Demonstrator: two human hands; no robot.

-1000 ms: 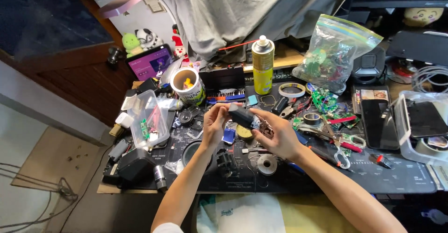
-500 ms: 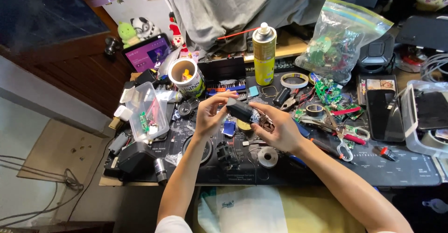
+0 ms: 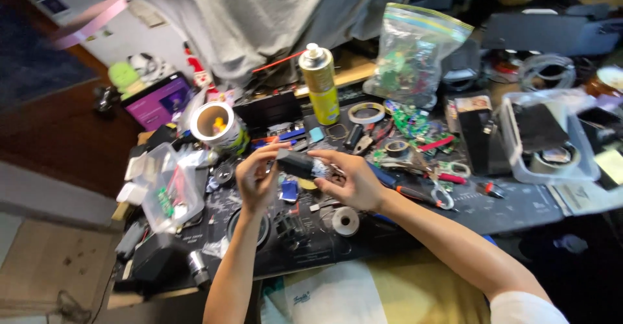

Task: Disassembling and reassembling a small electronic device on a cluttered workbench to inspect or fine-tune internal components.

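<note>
Head view. Left hand (image 3: 256, 181) and right hand (image 3: 354, 180) raised just over the middle of the counter (image 3: 519, 210), both clamped on a small black device (image 3: 297, 163) held between them; left grip on its left end, right grip on its right end, fingers curled round it. Device dark, boxy, details blurred.

Containers:
- Clear plastic box (image 3: 170, 191), left of the hands, tilted; small green and red bits inside, kind not readable.
- White cup (image 3: 214, 124), far left of the hands, open mouth turned up toward the camera; something yellow inside.
- Zip bag (image 3: 415, 54), far right of centre, upright, stuffed with green and mixed small parts.
- Clear tub (image 3: 548, 139), far right; a black flat item and a tape roll inside.
- Yellow spray can (image 3: 320, 84), upright, far side, between cup and bag, red straw on its nozzle.

Surface: dark mat over the counter, crowded. Solder spool (image 3: 345, 221) just near of the right hand. Scissors (image 3: 441, 191) right of the right forearm. Green circuit boards (image 3: 412, 123) beyond, near a ring of tape (image 3: 366, 112). Black lens-like cylinder (image 3: 198, 269) at the near left corner.

Room: grey cloth (image 3: 272, 12) hanging behind the counter; purple tablet (image 3: 162, 100) propped far left; dark wood floor at left.
</note>
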